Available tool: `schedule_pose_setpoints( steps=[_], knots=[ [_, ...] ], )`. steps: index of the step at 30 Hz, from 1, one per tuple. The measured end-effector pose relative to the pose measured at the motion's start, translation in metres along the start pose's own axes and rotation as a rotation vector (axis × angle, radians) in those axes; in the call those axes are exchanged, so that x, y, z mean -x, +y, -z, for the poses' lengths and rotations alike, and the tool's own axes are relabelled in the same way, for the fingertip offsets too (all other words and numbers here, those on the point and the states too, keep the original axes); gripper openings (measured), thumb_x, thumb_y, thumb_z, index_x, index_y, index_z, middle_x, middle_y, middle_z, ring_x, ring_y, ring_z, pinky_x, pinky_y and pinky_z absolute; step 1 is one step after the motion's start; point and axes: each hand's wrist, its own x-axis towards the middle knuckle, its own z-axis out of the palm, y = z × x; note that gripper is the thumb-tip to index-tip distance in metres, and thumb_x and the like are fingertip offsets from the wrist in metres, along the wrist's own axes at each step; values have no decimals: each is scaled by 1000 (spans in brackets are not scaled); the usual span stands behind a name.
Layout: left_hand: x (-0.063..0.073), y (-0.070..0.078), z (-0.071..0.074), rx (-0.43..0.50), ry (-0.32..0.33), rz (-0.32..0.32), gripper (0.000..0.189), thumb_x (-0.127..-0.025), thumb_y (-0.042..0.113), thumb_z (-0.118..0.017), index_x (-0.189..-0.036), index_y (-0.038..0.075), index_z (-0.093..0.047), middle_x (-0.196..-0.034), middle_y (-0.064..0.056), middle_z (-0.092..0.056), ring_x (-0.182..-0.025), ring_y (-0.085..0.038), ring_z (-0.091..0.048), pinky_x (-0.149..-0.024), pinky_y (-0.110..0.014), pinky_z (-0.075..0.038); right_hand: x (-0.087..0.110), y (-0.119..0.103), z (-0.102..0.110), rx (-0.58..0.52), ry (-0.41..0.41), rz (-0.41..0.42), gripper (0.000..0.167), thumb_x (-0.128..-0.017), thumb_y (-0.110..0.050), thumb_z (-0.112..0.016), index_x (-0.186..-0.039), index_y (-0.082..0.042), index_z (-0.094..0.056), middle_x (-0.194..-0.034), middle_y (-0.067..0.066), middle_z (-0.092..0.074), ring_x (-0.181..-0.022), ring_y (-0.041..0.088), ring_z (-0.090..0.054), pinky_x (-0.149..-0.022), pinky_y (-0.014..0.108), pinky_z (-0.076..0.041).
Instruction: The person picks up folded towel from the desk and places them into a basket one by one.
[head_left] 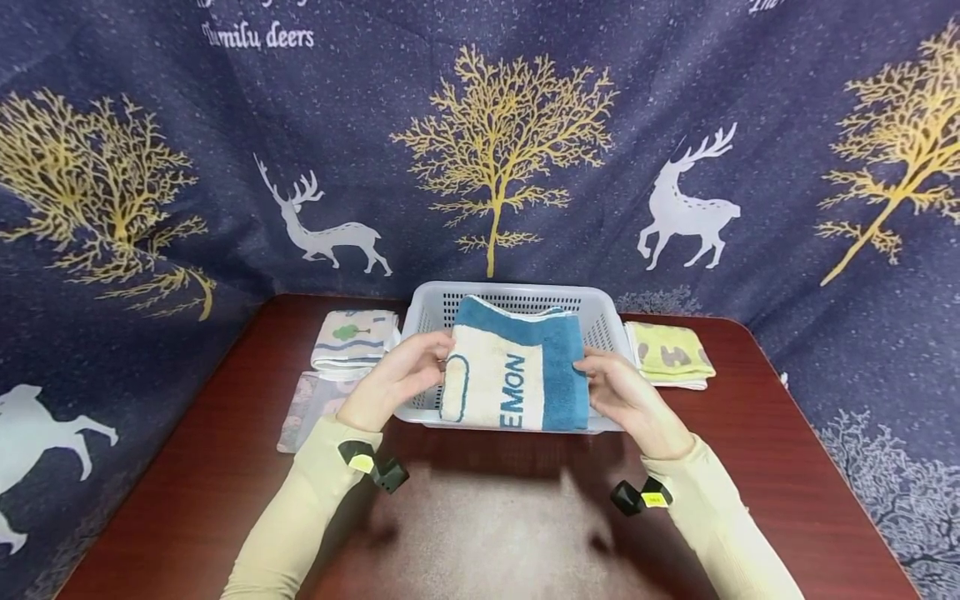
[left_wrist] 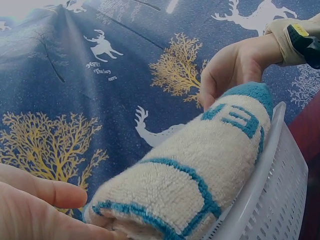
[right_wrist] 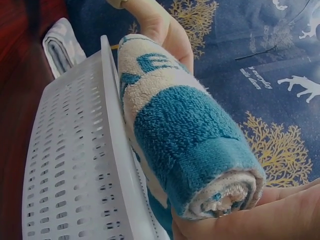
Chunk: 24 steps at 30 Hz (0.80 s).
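Note:
A blue and cream towel (head_left: 517, 367) with blue lettering hangs over the front rim of a pale plastic basket (head_left: 427, 312). My left hand (head_left: 401, 379) grips the towel's left edge, and my right hand (head_left: 626, 396) holds the right edge. Seen from the right wrist, the towel (right_wrist: 185, 125) has a rolled end, with the thumb and fingers of the right hand (right_wrist: 260, 215) around it. In the left wrist view the left hand (left_wrist: 40, 210) has its thumb above the near end and its fingers beneath. Part of the basket's inside is hidden behind the towel.
Left of the basket lie a folded towel with a tree print (head_left: 352, 337) and a grey-pink folded cloth (head_left: 311, 408). A yellow folded towel (head_left: 671, 354) lies to the right. All rest on a dark red table (head_left: 225, 467), with a patterned blue curtain (head_left: 525, 167) behind.

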Motion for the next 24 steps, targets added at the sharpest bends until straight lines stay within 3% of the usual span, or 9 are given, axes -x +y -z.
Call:
schedule_pose_setpoints(
  steps=[1,2,4,10,14,17,19,22,24],
  knots=[
    [-1,1,-2,5,34,17,23,-97,-2,-32,-105,3,-53,-99,2,-57,-89,-12,-50,-80,-25,-45,-1,0,1,2,-15,4,27,-95,6,-33,-119,-4,-37,-85,-5,-62,-78,4,-59,-76,21,-50],
    [-3,3,-5,85,110,76,25,-98,3,-32,-104,12,-54,-94,3,-57,-87,-12,-49,-78,-24,-44,-1,-1,1,10,-33,8,26,-95,6,-33,-118,-3,-39,-89,-4,-63,-81,5,-60,-77,22,-51],
    [-5,5,-7,96,158,92,24,-98,3,-31,-101,12,-53,-90,3,-55,-84,-12,-47,-76,-24,-42,-2,-1,2,14,-51,13,26,-95,7,-33,-117,-2,-41,-94,-2,-63,-85,7,-60,-78,22,-51],
    [-6,6,-10,129,196,104,22,-97,3,-31,-93,12,-51,-79,4,-48,-75,-10,-42,-71,-22,-39,-4,-1,3,17,-54,-6,27,-95,7,-32,-116,-2,-46,-94,-1,-63,-84,7,-60,-76,22,-51],
    [-6,7,-11,135,213,108,18,-97,4,-32,-96,11,-48,-82,3,-48,-76,-10,-41,-71,-22,-39,-6,-1,0,51,6,-36,50,-94,6,-34,-142,2,-19,-100,-2,-53,-77,3,-55,-73,18,-48],
    [-7,8,-12,127,226,104,16,-97,4,-32,-99,10,-46,-83,3,-47,-77,-10,-41,-71,-22,-39,-6,-2,-2,65,39,-54,64,-93,6,-35,-146,-1,0,-103,-3,-46,-73,1,-52,-72,17,-46],
    [-7,9,-12,121,225,101,14,-97,5,-32,-101,9,-45,-82,2,-46,-76,-10,-40,-71,-22,-38,-6,-4,-3,60,37,-56,53,-93,6,-36,-141,-1,-14,-101,-3,-49,-72,2,-52,-71,18,-46],
    [-7,10,-12,116,223,101,13,-97,5,-31,-102,9,-43,-82,2,-46,-76,-11,-40,-71,-22,-38,-6,-5,-2,35,17,-51,26,-93,7,-36,-115,-4,-38,-88,-5,-57,-67,3,-53,-69,19,-46],
    [-8,10,-13,107,224,100,13,-97,5,-31,-103,9,-42,-84,1,-47,-78,-11,-41,-72,-23,-38,-7,-6,-1,27,-12,-50,22,-93,8,-35,-103,-6,-48,-82,-5,-61,-65,4,-53,-68,20,-45]
  ],
)
